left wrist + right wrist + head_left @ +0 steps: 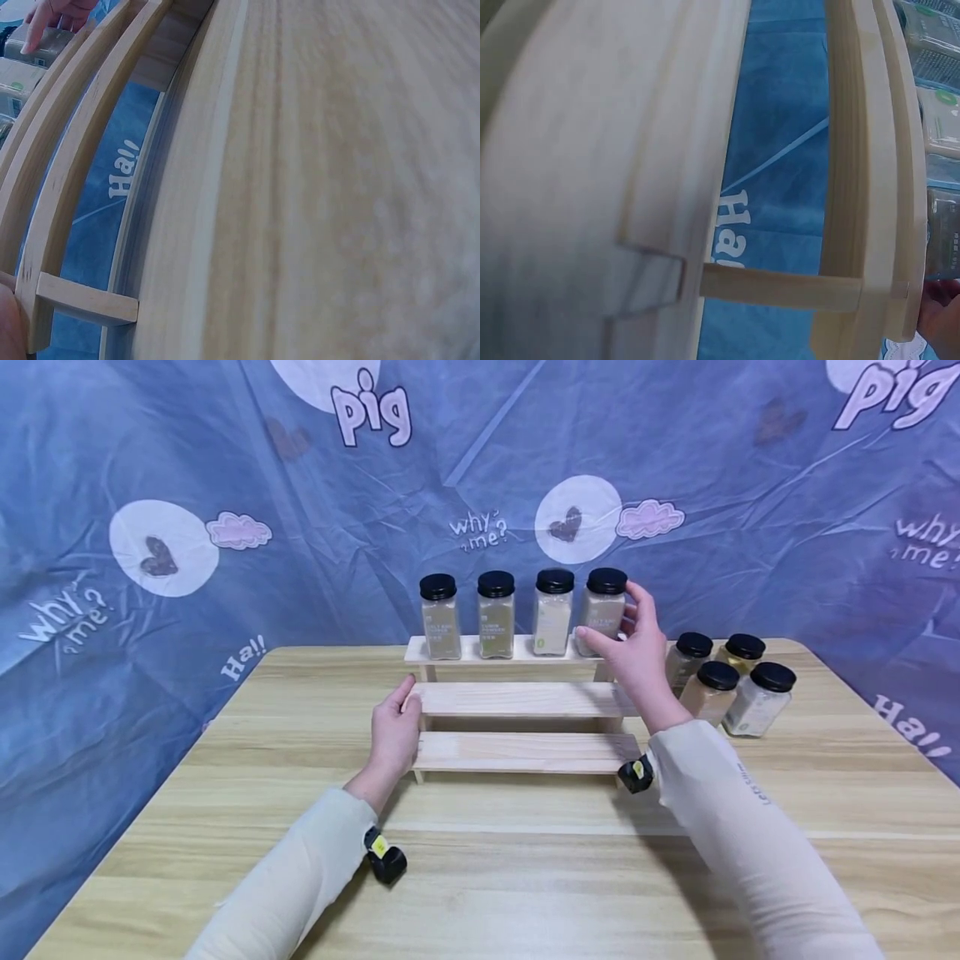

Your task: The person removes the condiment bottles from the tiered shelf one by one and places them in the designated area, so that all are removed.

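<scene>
A three-step wooden spice rack [517,700] stands on the table. My left hand [393,727] holds its left end near the middle step, thumb in front; in the left wrist view only a bit of that hand [9,330] shows. At the right end of the top step, my right hand [639,660] grips a black-lidded spice jar [602,612], thumb on its front and fingers round the right side. Left of it on that step stand a pale powder jar [553,618], a cumin powder jar [497,622] and another labelled jar [442,627], all upright.
Several more black-lidded jars stand grouped on the table right of the rack, among them a white one [756,703] and a tan one [707,697]. A blue printed cloth [360,527] hangs behind the wooden table [480,885].
</scene>
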A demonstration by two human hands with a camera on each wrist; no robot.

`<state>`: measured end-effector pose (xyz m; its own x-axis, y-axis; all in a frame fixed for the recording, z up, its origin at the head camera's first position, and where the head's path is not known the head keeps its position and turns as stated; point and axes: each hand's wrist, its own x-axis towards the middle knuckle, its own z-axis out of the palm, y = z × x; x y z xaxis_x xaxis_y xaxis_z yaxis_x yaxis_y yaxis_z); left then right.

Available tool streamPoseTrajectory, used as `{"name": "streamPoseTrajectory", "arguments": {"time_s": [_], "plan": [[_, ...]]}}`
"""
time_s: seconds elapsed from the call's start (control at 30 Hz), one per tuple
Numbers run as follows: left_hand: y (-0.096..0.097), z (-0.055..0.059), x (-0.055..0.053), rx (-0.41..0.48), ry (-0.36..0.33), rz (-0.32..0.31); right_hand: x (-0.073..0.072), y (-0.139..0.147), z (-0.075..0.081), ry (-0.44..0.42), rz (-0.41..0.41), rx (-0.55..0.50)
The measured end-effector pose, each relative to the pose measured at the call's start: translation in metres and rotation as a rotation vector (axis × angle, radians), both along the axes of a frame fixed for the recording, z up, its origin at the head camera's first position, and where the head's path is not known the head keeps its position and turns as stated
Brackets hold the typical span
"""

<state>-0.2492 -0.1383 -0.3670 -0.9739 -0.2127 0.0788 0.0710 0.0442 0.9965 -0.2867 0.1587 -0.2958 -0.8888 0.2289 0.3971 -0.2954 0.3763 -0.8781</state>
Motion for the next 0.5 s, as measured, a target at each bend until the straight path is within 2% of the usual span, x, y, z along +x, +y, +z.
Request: {"name": "streamPoseTrajectory", "arguments": {"time_s": [0.5], "plan": [[0.0010,-0.0004,-0.0017,0.010,0.001,0.013,0.0010,-0.0022,0.0012,0.020,-0.044,0.035]]}}
